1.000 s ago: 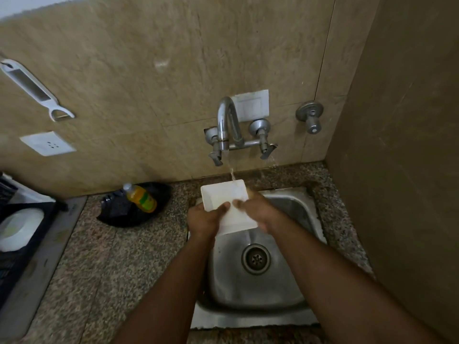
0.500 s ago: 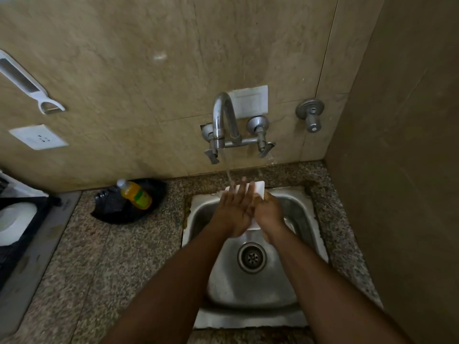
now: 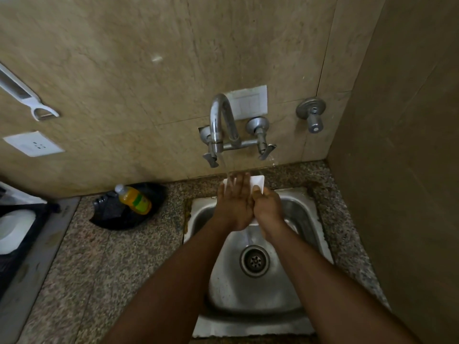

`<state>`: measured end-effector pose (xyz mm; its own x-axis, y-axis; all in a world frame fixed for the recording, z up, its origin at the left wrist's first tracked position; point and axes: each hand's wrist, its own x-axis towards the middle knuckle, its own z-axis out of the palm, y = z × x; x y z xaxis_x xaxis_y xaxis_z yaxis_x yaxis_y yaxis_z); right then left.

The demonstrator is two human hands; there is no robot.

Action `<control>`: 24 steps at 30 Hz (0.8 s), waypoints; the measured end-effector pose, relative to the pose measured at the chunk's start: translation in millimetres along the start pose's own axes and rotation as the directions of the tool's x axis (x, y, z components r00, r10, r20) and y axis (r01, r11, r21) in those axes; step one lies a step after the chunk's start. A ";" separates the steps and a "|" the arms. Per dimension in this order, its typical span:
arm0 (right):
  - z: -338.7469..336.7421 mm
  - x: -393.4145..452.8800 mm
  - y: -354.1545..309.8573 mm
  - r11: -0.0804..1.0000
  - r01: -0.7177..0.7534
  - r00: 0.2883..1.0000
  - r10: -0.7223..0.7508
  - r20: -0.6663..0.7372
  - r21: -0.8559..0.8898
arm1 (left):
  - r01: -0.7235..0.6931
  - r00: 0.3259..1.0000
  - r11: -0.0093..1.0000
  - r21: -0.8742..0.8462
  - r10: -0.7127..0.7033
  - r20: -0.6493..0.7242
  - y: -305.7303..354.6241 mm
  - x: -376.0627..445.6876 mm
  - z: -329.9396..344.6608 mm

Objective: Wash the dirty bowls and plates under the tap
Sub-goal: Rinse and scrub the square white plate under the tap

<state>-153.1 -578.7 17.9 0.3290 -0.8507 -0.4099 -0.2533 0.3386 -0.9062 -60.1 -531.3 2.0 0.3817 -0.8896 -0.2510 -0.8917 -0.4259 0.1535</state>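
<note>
Rinsing under the running tap [image 3: 221,125], the white square plate [image 3: 257,182] was held over the back of the steel sink [image 3: 308,214], mostly hidden behind both hands. The left hand [image 3: 234,203] lay flat across its face with fingers straight and together, the stream falling on the fingertips, while the right hand [image 3: 268,207] gripped the plate's right edge with fingers curled round it. A second before, the plate had been plainly visible, with the left hand at its lower left corner; since then that hand had slid up over the surface. That suggested the rubbing stage for this plate was under way, with rinsing of the whole face likely not finished. On the counter to the left a yellow bottle [image 3: 135,199] lay on a black bag [image 3: 119,217]; its green label was too blurred to read. The wall socket [image 3: 33,144] and switch plate [image 3: 249,103] showed no legible writing, and no brand could be made out anywhere.
</note>
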 end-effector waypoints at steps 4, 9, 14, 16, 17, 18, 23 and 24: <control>-2.9 -11.8 0.3 0.997 0.071 0.995 -0.069 0.074 -0.016 | 0.014 0.934 1.000 0.020 -0.006 -0.356 -10.1 12.3 -9.6; -11.6 -17.3 5.0 0.977 0.163 0.978 -0.142 0.149 -0.137 | 0.259 0.883 0.911 -0.320 -0.358 -0.304 -19.6 31.3 -20.7; -28.3 -4.8 3.0 0.965 0.175 0.983 -0.161 0.085 -0.196 | 0.136 0.865 0.743 -0.655 -0.411 -0.287 -16.2 27.1 -13.8; -34.6 5.0 -0.4 0.954 0.186 0.982 -0.178 0.056 -0.236 | 0.155 0.904 0.574 -0.804 -0.410 -0.119 -12.7 14.4 -1.8; -36.0 6.5 -3.4 0.950 0.185 0.983 -0.174 0.063 -0.252 | 0.146 0.914 0.520 -0.841 -0.396 -0.086 -13.7 7.8 6.1; -35.8 7.3 -4.6 0.949 0.182 0.983 -0.169 0.074 -0.256 | 0.127 0.918 0.480 -0.868 -0.388 -0.080 -16.6 4.3 13.9; -29.0 3.0 7.6 0.946 0.166 0.984 -0.143 0.103 -0.277 | 0.198 0.887 0.382 -0.903 -0.462 -0.002 -24.4 8.9 5.6; -27.7 3.1 9.4 0.952 0.161 0.985 -0.140 0.098 -0.260 | 0.230 0.886 0.418 -0.879 -0.464 0.011 -22.6 10.7 -1.4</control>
<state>-179.6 -589.2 11.1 0.4483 -0.8465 -0.2873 -0.4249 0.0810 -0.9016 -35.5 -531.5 -2.9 0.7489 -0.5887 -0.3042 -0.0712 -0.5279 0.8463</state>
